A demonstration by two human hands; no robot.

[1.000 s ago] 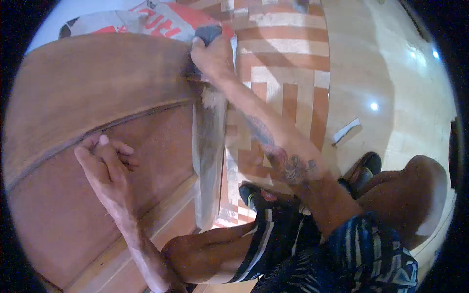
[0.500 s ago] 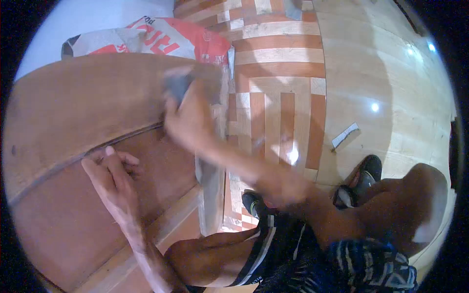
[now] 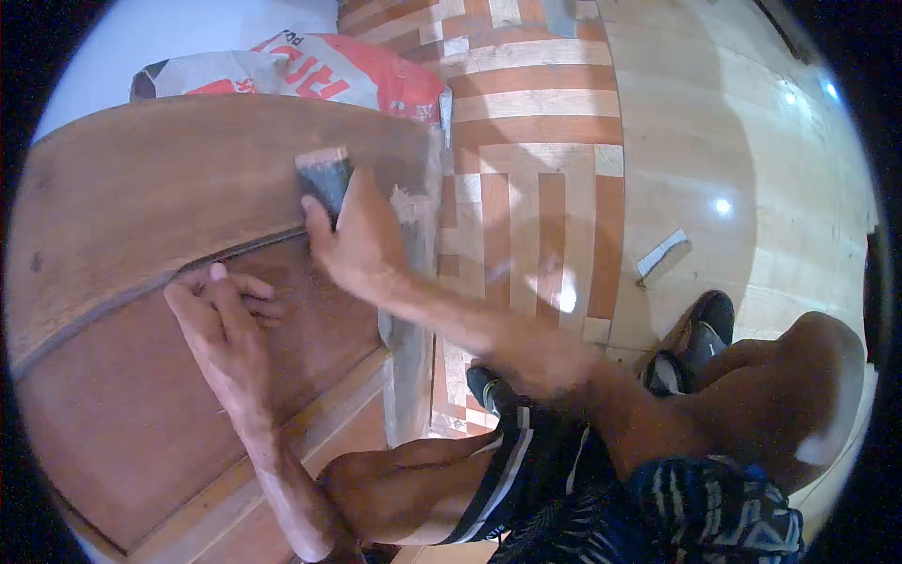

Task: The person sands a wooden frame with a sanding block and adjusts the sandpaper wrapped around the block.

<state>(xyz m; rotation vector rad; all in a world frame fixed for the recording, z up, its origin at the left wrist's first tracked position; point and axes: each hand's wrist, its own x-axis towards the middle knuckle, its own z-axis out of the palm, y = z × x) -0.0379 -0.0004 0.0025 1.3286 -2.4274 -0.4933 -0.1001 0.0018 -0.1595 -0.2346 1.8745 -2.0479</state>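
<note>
My right hand (image 3: 362, 235) is closed around a sanding block (image 3: 324, 179), a wooden piece with dark grey abrasive wrapped on it. The block lies on the curved wooden rail (image 3: 169, 169) of a panelled wooden piece, near its right end. To the left, my left hand (image 3: 225, 324) is turned partly palm up over the reddish-brown panel (image 3: 122, 432), just below the dark groove. Its fingers are loosely bent and apart, with nothing seen in them. A pale, rough patch (image 3: 409, 202) shows on the wood to the right of my right hand.
A red and white printed sack (image 3: 376, 80) lies behind the rail. Striped wooden-look tiles (image 3: 554, 216) cover the floor at right, where a small white broken strip (image 3: 663, 256) lies near my shoe (image 3: 709, 324). My bent legs are close to the wooden piece.
My right hand, blurred before, has shifted slightly left and down along the rail with the sanding block. The pale patch beside it shows more clearly. My left hand has barely moved.
</note>
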